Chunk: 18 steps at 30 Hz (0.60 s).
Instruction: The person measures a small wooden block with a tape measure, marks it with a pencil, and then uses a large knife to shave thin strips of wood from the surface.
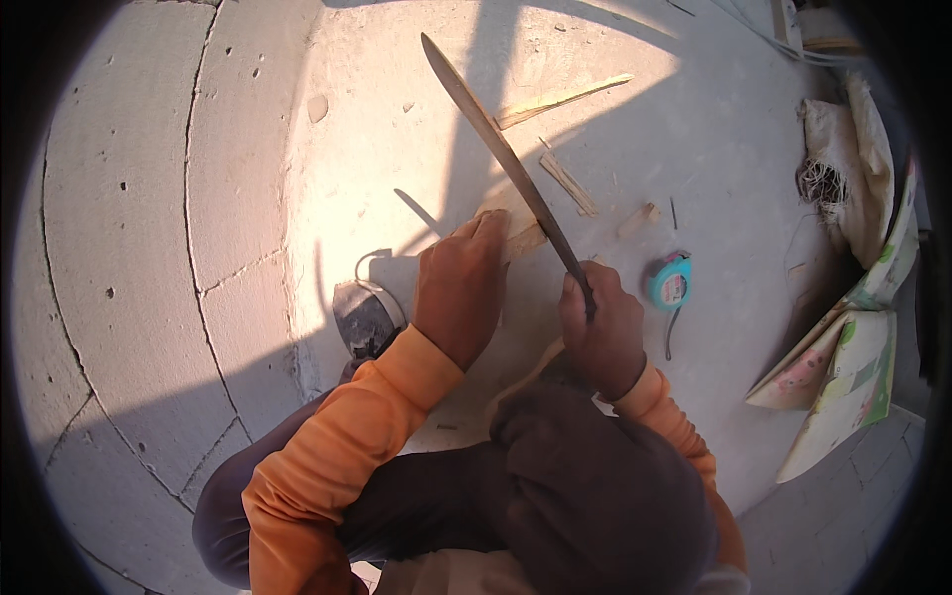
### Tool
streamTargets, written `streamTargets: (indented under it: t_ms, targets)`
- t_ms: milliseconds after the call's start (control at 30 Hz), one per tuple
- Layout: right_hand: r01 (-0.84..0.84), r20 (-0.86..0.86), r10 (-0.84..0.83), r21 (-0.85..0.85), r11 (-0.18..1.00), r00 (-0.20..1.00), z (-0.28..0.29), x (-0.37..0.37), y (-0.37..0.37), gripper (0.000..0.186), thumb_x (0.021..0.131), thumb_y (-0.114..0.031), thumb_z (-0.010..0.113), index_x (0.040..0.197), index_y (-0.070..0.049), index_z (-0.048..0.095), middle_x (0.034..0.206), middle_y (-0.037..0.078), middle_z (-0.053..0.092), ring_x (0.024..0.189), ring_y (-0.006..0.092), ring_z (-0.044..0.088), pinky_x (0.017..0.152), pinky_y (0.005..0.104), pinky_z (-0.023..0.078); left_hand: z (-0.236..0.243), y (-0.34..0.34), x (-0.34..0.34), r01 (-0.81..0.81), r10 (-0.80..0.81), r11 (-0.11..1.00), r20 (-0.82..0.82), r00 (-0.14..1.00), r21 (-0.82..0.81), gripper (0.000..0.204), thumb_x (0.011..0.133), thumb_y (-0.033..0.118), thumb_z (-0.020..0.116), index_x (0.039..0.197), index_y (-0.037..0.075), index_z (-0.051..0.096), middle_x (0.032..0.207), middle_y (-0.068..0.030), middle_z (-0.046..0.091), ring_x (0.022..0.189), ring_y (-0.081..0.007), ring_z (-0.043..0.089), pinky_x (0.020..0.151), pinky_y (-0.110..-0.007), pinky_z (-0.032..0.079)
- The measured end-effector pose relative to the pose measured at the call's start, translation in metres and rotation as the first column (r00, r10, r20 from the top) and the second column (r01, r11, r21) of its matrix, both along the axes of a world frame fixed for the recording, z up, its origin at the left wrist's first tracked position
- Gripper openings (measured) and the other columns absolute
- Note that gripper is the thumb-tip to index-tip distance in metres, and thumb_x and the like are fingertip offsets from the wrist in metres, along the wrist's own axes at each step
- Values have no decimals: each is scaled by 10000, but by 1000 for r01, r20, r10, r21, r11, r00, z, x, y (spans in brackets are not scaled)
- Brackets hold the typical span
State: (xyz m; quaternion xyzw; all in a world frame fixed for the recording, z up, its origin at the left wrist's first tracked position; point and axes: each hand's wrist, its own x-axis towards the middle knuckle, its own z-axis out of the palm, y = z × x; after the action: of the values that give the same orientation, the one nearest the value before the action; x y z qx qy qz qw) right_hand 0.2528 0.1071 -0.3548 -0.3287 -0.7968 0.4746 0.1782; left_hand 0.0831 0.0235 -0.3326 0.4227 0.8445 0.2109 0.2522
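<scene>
Right hand (607, 335) grips machete (504, 157); left hand (460, 290) pinches wood (525, 239) near its edge; floor (734, 164) lies open beyond the tape measure (670, 283).

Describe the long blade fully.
The long blade is narrow, dark, metallic-looking and slightly curved, tapering at its far tip. It slants from upper left to the right hand, which grips its near end; any handle is mostly hidden. Its edge appears close to the wood piece at the left hand; contact is unclear.
</scene>
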Motion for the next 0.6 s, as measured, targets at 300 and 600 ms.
streamTargets:
  t_ms: [300,600]
  targets:
    - [3,-19,-3,18,1000,1000,-4,1,-2,141,938,-105,664,1039,-12,633,759,169,638,598,342,646,565,379,529,-1,-1,-1,9,-9,1000,-4,1000,-1,426,803,-12,722,1221,-2,642,1103,-247,704,995,-435,683,848,-454,567]
    - [-35,50,35,-18,999,998,6,0,2,152,947,-113,658,1062,-17,631,766,163,645,617,352,660,582,396,535,1,0,-1,6,-6,1000,-5,1000,14,411,805,-15,717,1211,-2,649,1096,-246,705,988,-430,686,845,-457,566]
